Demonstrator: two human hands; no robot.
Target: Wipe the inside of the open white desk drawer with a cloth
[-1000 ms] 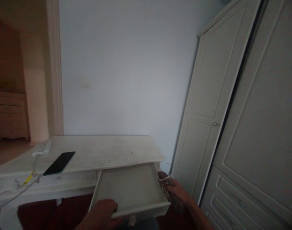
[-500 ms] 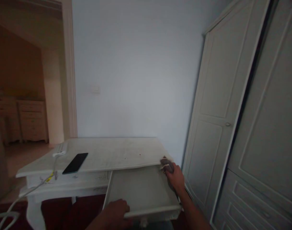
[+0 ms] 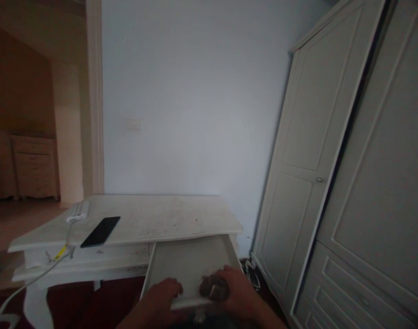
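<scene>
A white drawer (image 3: 181, 262) is pulled out from the right part of a worn white desk (image 3: 154, 219). At the drawer's near left, my left hand (image 3: 162, 294) has its fingers curled over the front panel. My right hand (image 3: 234, 290) is closed on a bunched grey-brown cloth (image 3: 214, 288) with a pale strip; motion blurs it somewhat. The cloth is over the near right part of the drawer, just behind the front panel. Below the panel's edge a small knob (image 3: 199, 315) shows dimly.
On the desk's left side lie a dark phone (image 3: 101, 232) and a white plug strip (image 3: 77, 212), whose cable (image 3: 34, 278) hangs over the front edge. A white wardrobe (image 3: 298, 183) stands close on the right. Cables or small items (image 3: 251, 274) lie on the floor beside it.
My right hand has brought the cloth from the desk's right front corner toward me, down to the drawer's near end. My left hand stays at the drawer front. The view has shifted slightly.
</scene>
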